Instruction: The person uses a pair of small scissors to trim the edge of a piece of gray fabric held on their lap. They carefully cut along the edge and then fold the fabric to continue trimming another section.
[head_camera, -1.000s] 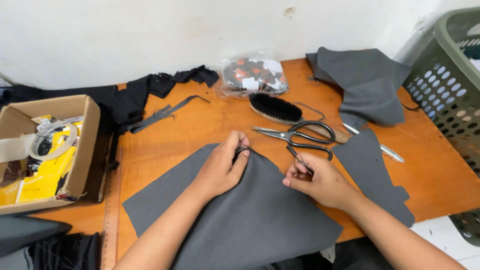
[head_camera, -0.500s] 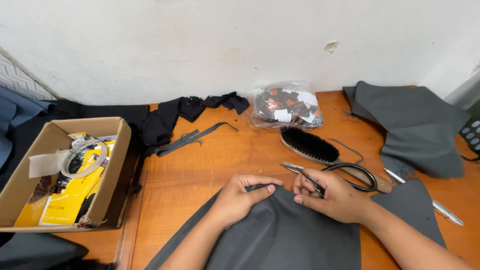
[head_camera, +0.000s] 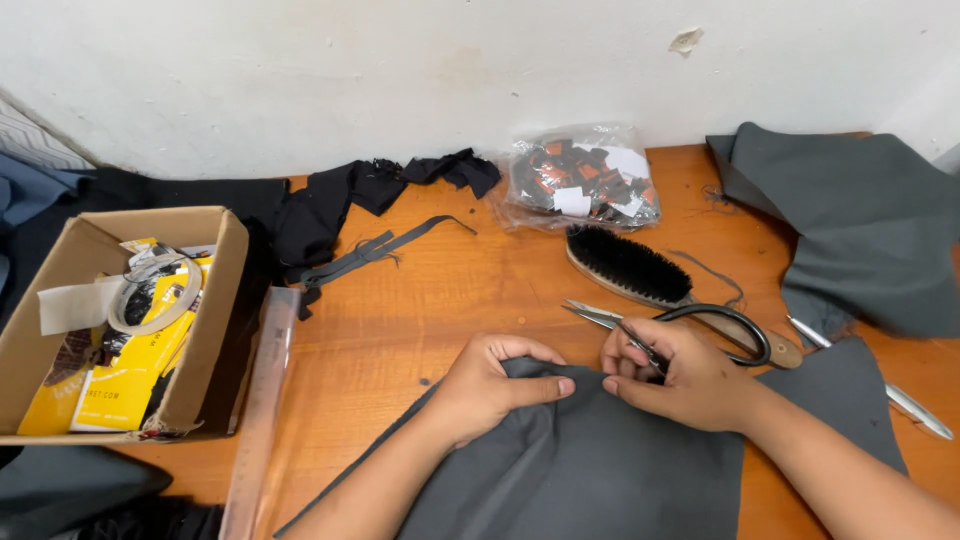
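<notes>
A grey piece of fabric (head_camera: 600, 470) lies on the orange wooden table (head_camera: 420, 310) in front of me. My left hand (head_camera: 495, 385) pinches the fabric's top edge between thumb and fingers. My right hand (head_camera: 680, 375) grips the same edge just to the right, and a small thin dark tool (head_camera: 640, 347) sticks out from its fingers. Large black-handled scissors (head_camera: 680, 320) lie just behind my right hand.
A black-bristled brush (head_camera: 625, 265) and a clear bag of small pieces (head_camera: 580, 180) sit behind the scissors. More grey fabric (head_camera: 860, 230) lies at the right, black scraps (head_camera: 330, 205) at the back. A cardboard box (head_camera: 110, 320) and a clear ruler (head_camera: 260, 400) stand left.
The view has swung left and closer. My hands have come together on the fabric's top edge, and my right hand now sits just in front of the scissors.
</notes>
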